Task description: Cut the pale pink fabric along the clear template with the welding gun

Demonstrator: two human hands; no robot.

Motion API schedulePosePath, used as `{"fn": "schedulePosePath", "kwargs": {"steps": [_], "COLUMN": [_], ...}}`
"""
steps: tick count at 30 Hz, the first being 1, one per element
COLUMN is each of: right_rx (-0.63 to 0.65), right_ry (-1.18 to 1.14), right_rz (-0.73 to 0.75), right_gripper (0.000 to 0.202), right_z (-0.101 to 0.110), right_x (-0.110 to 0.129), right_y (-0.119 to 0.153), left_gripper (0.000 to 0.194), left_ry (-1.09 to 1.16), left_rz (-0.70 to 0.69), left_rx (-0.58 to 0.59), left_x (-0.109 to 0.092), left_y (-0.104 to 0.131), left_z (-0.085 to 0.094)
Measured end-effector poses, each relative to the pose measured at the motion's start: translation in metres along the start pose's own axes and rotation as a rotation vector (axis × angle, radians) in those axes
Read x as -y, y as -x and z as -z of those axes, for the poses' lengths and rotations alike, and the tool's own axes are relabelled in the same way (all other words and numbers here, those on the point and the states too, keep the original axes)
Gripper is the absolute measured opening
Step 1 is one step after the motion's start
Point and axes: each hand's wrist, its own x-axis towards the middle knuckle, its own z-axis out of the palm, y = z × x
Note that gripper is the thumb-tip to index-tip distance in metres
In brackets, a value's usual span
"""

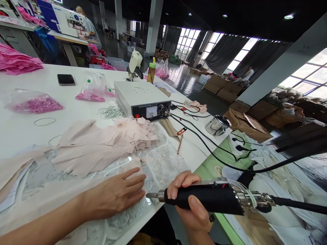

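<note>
My left hand (116,190) lies flat with fingers stretched out, pressing on pale pink fabric (131,164) over a grey marble-patterned sheet (167,158). In my right hand (190,200) is a black corded ultrasonic cutter (212,195), gripped around its barrel. Its tapered metal tip points left and ends close to my left fingertips, above the sheet. Whether the tip touches anything I cannot tell. Beyond my left hand lies a heap of cut pale pink fabric pieces (102,146). The white control box (143,97), with a dial and a lit red switch, stands behind them.
Black cables (204,143) run from the box past the table's right edge. A snap-off knife (182,131), a pencil (180,144) and a glass mug (217,126) lie right. Bags of pink bits (38,102), a phone (66,79) and elastic loops (111,112) are left.
</note>
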Motion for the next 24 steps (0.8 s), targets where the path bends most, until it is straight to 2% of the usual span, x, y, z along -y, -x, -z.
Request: {"fn": "schedulePosePath", "kwargs": {"steps": [11, 24], "right_rx": [-0.004, -0.004], "right_ry": [-0.023, -0.030], "right_rz": [0.016, 0.023], "right_gripper": [0.016, 0.020], "right_z": [-0.003, -0.005], "right_x": [-0.001, -0.003], "right_y": [0.000, 0.003], "left_gripper": [0.031, 0.035], "left_ry": [0.009, 0.049], "left_rz": [0.014, -0.014], "left_rx": [-0.040, 0.044], "left_x": [0.000, 0.003], "left_y": [0.003, 0.017], "left_z": [-0.001, -0.009]}}
